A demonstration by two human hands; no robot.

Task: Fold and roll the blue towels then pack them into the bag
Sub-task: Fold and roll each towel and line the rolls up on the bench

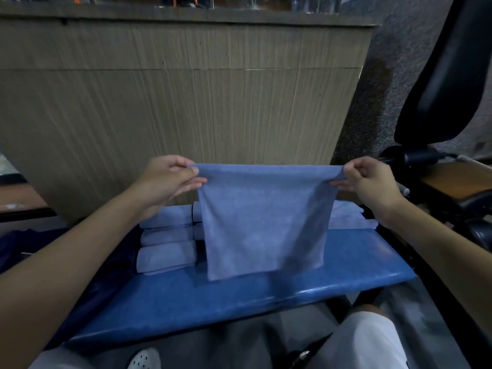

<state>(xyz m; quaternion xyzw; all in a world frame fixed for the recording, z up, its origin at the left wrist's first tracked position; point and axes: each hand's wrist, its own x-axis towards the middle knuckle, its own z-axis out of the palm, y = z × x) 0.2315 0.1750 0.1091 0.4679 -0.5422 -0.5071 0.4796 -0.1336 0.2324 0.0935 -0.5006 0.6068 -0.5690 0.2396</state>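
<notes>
Head view shows the left hand [170,179] and right hand [368,182] each pinching an upper corner of a blue towel [262,222], which hangs taut above the blue bench [239,296], in front of rolled towels [166,237]. Uneven tension could skew the fold; a slack pinch might drop a corner.

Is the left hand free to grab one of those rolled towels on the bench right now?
Probably not yet: the left hand is pinching a corner of the held towel. The rolled towels lie close below it, so letting go would likely suffice.
</notes>
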